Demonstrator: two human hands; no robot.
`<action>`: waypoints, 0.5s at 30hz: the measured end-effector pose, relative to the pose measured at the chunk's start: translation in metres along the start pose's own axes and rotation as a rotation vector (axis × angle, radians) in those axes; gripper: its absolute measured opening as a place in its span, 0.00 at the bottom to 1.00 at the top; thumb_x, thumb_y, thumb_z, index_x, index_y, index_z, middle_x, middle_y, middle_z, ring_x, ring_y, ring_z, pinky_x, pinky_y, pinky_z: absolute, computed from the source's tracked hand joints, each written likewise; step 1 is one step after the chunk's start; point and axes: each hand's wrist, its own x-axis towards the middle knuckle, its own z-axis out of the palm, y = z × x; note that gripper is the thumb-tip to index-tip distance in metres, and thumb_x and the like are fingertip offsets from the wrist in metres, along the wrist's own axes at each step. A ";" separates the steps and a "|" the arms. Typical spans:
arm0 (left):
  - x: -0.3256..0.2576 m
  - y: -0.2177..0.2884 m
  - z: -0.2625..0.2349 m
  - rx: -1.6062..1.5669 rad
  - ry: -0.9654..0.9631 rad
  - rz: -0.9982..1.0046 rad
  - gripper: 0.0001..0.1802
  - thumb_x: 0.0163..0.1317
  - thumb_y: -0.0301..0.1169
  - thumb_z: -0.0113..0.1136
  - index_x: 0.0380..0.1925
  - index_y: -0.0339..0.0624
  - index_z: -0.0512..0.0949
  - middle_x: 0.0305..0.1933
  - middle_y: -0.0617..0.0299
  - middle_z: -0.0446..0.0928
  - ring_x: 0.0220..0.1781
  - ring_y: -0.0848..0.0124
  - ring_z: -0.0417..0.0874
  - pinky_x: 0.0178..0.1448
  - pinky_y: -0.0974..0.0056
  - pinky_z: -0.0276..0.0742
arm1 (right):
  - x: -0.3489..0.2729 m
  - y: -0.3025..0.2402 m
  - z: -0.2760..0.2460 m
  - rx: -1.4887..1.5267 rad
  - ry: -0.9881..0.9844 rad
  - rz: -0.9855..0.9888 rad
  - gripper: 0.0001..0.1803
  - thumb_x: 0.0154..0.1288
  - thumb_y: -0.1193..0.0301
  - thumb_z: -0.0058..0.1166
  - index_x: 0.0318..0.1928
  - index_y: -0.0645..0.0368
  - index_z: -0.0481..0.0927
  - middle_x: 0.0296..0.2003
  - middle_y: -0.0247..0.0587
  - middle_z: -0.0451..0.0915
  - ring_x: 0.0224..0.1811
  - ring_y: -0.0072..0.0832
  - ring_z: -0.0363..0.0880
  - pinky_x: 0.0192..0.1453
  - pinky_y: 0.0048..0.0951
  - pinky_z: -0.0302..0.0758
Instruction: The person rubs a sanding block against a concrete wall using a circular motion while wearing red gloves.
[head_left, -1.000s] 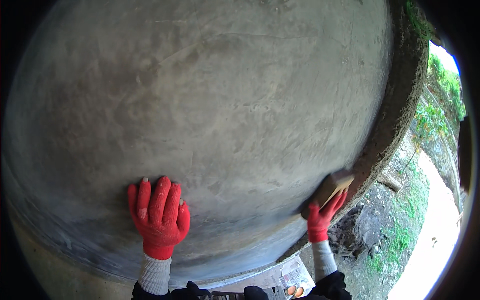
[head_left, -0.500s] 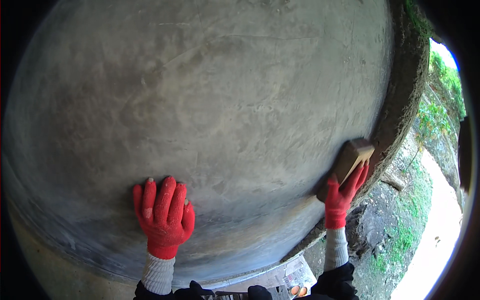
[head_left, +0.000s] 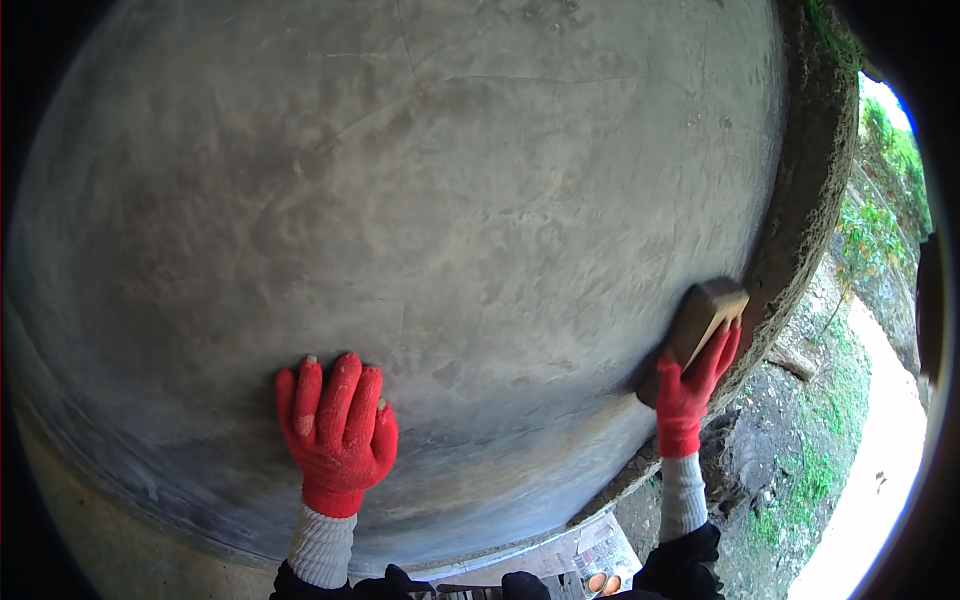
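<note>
Head view, looking down a grey plastered wall (head_left: 450,230) that fills nearly the whole field. Its surface reads as largely smoothed, with faint trowel arcs and darker damp patches across the middle; judged from this, the floating appears well advanced over the broad face, while the rough, crumbly wall edge (head_left: 800,230) beyond the right hand looks unfinished. Beyond that edge, further right, lie bare soil and green plants (head_left: 860,240). Below and between the two wrists, printed paper sheets (head_left: 590,555) lie on the ground. The left hand (head_left: 335,430), in a red work glove, rests flat and spread against the wall, fingers apart, gripping nothing. The right hand (head_left: 690,390), likewise red-gloved, is closed around a brown rectangular block float (head_left: 700,325), fingers wrapped along its near side, pressing it against the plaster just inside the rough edge. The float thus sits above and touching the right hand, well apart from the left hand, which lies lower and across the wall from it.
</note>
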 end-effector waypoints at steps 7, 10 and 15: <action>0.001 -0.003 0.000 -0.004 0.027 -0.030 0.16 0.52 0.33 0.56 0.42 0.43 0.80 0.53 0.59 0.75 0.58 0.50 0.69 0.62 0.40 0.62 | -0.074 0.009 0.006 -0.100 -0.073 -0.027 0.48 0.60 0.50 0.53 0.72 0.58 0.44 0.69 0.66 0.41 0.71 0.62 0.44 0.70 0.56 0.49; 0.006 -0.001 0.001 -0.019 0.024 0.004 0.17 0.55 0.32 0.51 0.42 0.35 0.78 0.54 0.52 0.73 0.60 0.46 0.66 0.63 0.37 0.60 | -0.190 0.052 -0.004 -0.238 -0.273 -0.108 0.55 0.55 0.52 0.56 0.73 0.54 0.35 0.68 0.71 0.39 0.69 0.67 0.45 0.68 0.62 0.49; 0.002 0.000 0.002 -0.015 -0.002 0.013 0.17 0.56 0.32 0.51 0.43 0.35 0.77 0.55 0.52 0.72 0.60 0.46 0.66 0.63 0.37 0.60 | -0.134 0.040 -0.010 -0.177 -0.240 -0.086 0.55 0.53 0.57 0.59 0.73 0.52 0.37 0.67 0.71 0.43 0.67 0.67 0.50 0.66 0.59 0.54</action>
